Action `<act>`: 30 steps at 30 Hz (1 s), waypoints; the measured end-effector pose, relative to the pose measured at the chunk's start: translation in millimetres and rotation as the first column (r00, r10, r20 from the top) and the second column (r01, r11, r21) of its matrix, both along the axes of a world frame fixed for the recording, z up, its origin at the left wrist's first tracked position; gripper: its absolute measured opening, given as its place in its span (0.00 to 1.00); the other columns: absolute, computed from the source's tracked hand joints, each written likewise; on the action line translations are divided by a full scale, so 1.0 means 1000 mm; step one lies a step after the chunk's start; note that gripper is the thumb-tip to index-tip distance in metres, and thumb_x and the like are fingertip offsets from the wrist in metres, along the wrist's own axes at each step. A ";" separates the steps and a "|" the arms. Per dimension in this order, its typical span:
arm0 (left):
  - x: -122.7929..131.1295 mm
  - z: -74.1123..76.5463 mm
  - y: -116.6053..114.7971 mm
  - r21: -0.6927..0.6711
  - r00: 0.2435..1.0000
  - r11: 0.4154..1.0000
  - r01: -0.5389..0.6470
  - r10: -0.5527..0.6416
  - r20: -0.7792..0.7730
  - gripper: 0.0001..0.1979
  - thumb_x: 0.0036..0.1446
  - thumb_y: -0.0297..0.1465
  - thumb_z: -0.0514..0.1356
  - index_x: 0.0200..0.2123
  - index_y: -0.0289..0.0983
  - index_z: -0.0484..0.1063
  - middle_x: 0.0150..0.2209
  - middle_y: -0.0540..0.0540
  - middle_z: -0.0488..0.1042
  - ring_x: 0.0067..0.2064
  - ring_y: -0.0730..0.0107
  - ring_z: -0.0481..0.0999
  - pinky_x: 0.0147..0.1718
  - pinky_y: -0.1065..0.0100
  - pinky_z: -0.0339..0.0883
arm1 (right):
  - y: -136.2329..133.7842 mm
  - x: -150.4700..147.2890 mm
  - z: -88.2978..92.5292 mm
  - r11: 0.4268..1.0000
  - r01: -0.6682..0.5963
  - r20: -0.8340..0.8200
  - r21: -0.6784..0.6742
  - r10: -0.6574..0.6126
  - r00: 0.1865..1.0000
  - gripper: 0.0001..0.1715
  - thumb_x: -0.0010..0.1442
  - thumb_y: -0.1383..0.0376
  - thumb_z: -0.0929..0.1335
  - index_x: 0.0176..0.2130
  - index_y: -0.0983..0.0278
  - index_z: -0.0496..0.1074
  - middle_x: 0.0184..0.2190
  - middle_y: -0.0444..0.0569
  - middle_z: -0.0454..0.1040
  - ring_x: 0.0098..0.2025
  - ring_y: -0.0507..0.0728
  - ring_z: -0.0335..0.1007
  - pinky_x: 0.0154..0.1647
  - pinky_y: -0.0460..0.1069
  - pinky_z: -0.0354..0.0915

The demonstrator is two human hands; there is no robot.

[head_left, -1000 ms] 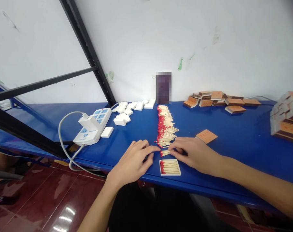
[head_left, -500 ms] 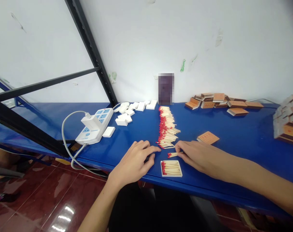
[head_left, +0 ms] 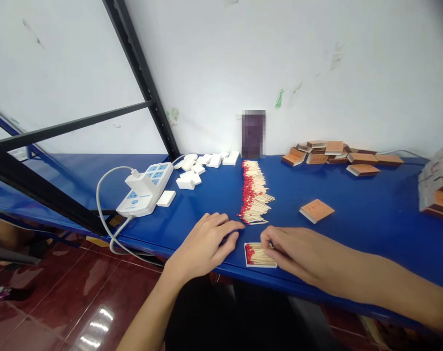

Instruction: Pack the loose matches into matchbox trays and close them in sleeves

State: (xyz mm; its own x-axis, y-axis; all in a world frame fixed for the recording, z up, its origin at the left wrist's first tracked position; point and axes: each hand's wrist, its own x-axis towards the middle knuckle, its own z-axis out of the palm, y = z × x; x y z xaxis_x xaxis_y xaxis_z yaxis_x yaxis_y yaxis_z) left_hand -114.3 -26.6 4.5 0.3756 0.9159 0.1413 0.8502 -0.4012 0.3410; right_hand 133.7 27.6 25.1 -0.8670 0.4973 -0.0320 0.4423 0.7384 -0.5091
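Note:
A white matchbox tray lies near the table's front edge, with red-headed matches lying side by side in it. My right hand is over the tray's right end, thumb and fingers pinched on matches whose tips they partly hide. Left of the tray, my left hand rests on the table with its fingers apart, holding nothing. Its index fingertip is close to the near end of a long heap of loose matches, heads mostly to the left. An orange matchbox sleeve lies beyond my right hand.
White empty-looking trays are scattered at the back left beside a power strip with a plug and cable. Orange matchboxes are heaped by the wall, and a stack of matchboxes stands far right. A black metal post rises at left.
My right hand has brought a small bunch of matches from the table toward me, onto the tray. My left hand has stayed in place. The view has shifted slightly.

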 end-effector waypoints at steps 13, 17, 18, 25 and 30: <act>0.011 -0.001 -0.010 0.067 0.978 0.984 0.165 -0.172 0.121 0.19 0.60 0.36 0.63 0.54 0.43 0.70 0.48 0.46 0.76 0.51 0.60 0.73 0.57 0.57 0.60 | -0.004 -0.006 -0.013 0.995 0.051 -0.026 0.083 -0.050 0.998 0.06 0.67 0.67 0.63 0.35 0.61 0.64 0.30 0.43 0.75 0.28 0.54 0.68 0.27 0.49 0.53; 0.012 -0.005 -0.009 0.079 0.975 0.982 0.172 -0.181 0.132 0.14 0.63 0.37 0.63 0.51 0.42 0.71 0.46 0.47 0.77 0.48 0.60 0.72 0.54 0.58 0.61 | 0.000 -0.010 -0.017 0.997 0.044 -0.089 0.069 -0.037 0.995 0.05 0.66 0.67 0.65 0.35 0.61 0.69 0.30 0.42 0.77 0.29 0.54 0.70 0.30 0.49 0.54; 0.012 -0.005 -0.009 0.078 0.974 0.982 0.172 -0.181 0.134 0.14 0.63 0.37 0.63 0.50 0.42 0.71 0.45 0.47 0.77 0.48 0.61 0.72 0.53 0.58 0.61 | 0.000 -0.010 -0.018 0.995 0.045 -0.110 0.084 -0.036 0.993 0.05 0.66 0.67 0.65 0.35 0.61 0.70 0.30 0.42 0.77 0.30 0.54 0.71 0.31 0.50 0.55; 0.011 -0.004 -0.009 0.076 0.977 0.982 0.175 -0.183 0.113 0.11 0.64 0.39 0.63 0.48 0.42 0.74 0.46 0.47 0.78 0.47 0.62 0.74 0.53 0.59 0.62 | 0.001 -0.008 -0.010 0.945 0.102 -0.229 0.312 -0.029 0.973 0.11 0.66 0.64 0.65 0.30 0.61 0.69 0.21 0.39 0.70 0.24 0.52 0.64 0.39 0.53 0.54; 0.011 -0.005 -0.008 0.090 0.978 0.981 0.170 -0.179 0.109 0.13 0.63 0.40 0.64 0.48 0.42 0.76 0.47 0.46 0.79 0.48 0.63 0.75 0.54 0.59 0.63 | 0.035 0.019 0.002 0.834 0.235 -0.185 0.499 -0.163 0.969 0.08 0.62 0.63 0.63 0.36 0.60 0.72 0.20 0.44 0.69 0.26 0.58 0.65 0.33 0.53 0.58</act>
